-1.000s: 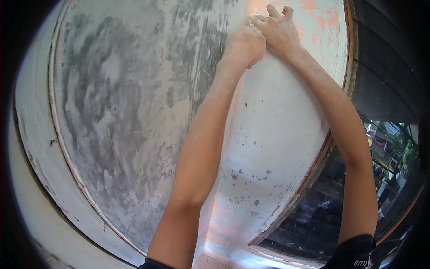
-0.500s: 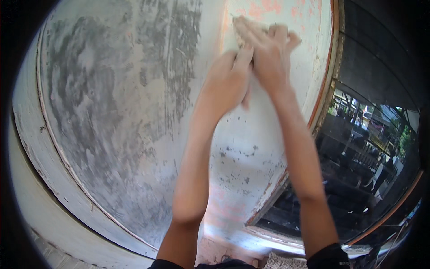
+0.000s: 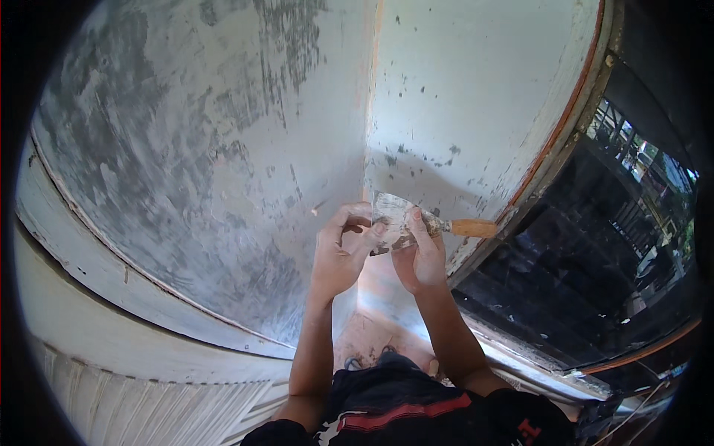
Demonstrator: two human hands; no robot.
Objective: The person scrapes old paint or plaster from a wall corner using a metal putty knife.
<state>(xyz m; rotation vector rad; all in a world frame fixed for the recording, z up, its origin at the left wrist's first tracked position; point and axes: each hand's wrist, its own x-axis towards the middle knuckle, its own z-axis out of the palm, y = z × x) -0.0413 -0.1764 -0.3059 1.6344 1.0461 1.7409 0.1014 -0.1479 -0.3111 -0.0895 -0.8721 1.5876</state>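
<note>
A putty knife (image 3: 474,228) with a wooden handle and a broad, plaster-smeared metal blade is held in front of me, its handle pointing right. My right hand (image 3: 429,262) grips the blade near the handle, thumb on the upper face and fingers beneath. At the blade's left end is my left hand (image 3: 338,260), its thumb pressed on the metal and its fingers curled at the edge. Pale dust coats the fingers. A small pale crumb (image 3: 314,212) shows just left of my left hand, against the wall.
A grey, patchily plastered wall (image 3: 193,171) meets a white, speckled wall (image 3: 461,82) at a corner ahead. To the right stands a dark glass window (image 3: 550,290) in a worn frame. Pale ledges (image 3: 97,275) curve along the left. My feet are on a reddish floor (image 3: 364,334) below.
Both hands have come down from high on the white wall and closer to me. The putty knife, hard to make out before, now lies crosswise between them. My view has tilted downward.
</note>
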